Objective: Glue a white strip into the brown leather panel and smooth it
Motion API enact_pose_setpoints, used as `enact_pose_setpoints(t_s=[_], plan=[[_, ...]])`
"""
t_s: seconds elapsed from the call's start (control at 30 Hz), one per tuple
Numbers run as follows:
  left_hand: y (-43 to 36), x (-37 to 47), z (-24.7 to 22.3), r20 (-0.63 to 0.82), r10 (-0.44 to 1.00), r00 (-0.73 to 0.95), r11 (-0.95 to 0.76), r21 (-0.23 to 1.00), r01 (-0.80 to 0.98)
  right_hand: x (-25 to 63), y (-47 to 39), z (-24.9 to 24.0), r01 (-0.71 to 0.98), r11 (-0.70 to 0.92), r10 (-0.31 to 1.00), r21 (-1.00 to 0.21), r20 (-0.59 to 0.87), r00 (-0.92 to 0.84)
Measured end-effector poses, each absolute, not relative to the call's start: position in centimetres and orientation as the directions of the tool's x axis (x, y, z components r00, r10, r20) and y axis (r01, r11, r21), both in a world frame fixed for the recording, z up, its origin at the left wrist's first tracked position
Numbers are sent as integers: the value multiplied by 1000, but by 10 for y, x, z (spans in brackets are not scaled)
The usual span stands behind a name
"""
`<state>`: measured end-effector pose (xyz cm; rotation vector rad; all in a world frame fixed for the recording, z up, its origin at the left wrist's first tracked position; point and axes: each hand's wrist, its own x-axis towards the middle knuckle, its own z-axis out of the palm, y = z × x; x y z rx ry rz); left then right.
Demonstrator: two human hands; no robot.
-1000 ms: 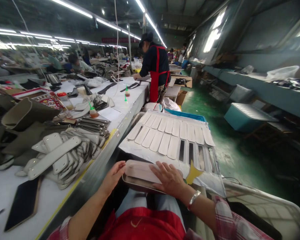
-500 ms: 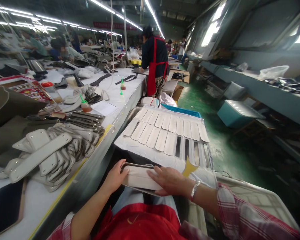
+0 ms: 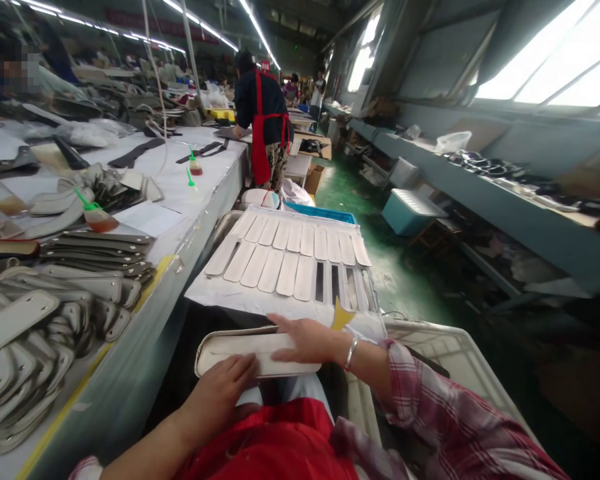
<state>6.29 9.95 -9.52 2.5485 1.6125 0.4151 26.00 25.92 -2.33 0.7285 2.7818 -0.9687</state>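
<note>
A long cream leather piece [image 3: 225,348] with rounded ends and a dark edge lies crosswise above my lap. My left hand [image 3: 225,383] is at its near edge, fingers together and bent over the top face; the thumb is hidden. On the right half rests my right hand [image 3: 307,341], its fingers spread, one reaching past the far edge and others lying on the cream face. The right end is partly covered by that hand. Just beyond, a white-covered board [image 3: 230,297] carries two rows of similar cream strips [image 3: 267,270], with dark and pale slots at its right.
At left, a worktable [image 3: 180,220] holds piles of cream strips with metal studs [image 3: 25,353], dark strips [image 3: 100,250] and a green-tipped glue bottle [image 3: 99,219]. A co-worker in a red apron [image 3: 261,147] stands ahead. A pale crate [image 3: 460,343] is at right.
My left hand has gone from the piece's left end to its near edge. My right hand's fingers have spread farther apart. The whole view has swung to the right.
</note>
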Motion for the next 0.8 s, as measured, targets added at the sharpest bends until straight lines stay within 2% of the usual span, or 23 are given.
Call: enact_pose_setpoints(t_s=[0.07,0.1,0.17,0.2,0.27,0.37,0.43,0.53,0.63,0.8], plan=[[99,61,-96,165,889,427,-453,184,872,282,270,-23,655,312,581,-688,-408,-705],[100,62,-94,150,888,436,-457,171,873,293,274,-25,705,109,598,-701,-520,-610],[106,68,-85,94,888,450,-460,161,873,314,276,-34,732,-189,484,-655,-710,-511],[111,73,-79,57,885,463,-466,157,871,322,274,-40,727,-256,405,-637,-754,-517],[120,82,-68,-13,868,496,-491,129,862,330,267,-53,708,-269,330,-653,-753,-570],[135,91,-60,-82,820,566,-563,59,824,327,257,-68,697,-217,398,-683,-714,-576],[143,91,-60,-114,781,615,-611,65,789,324,254,-75,692,-201,435,-694,-696,-572],[150,86,-64,-101,738,667,-643,196,741,322,254,-80,641,-206,451,-739,-653,-609],[155,78,-68,-21,741,671,-627,337,703,324,255,-77,583,-241,490,-776,-616,-617],[163,76,-70,11,746,666,-599,448,663,320,254,-51,541,-304,497,-784,-615,-612]])
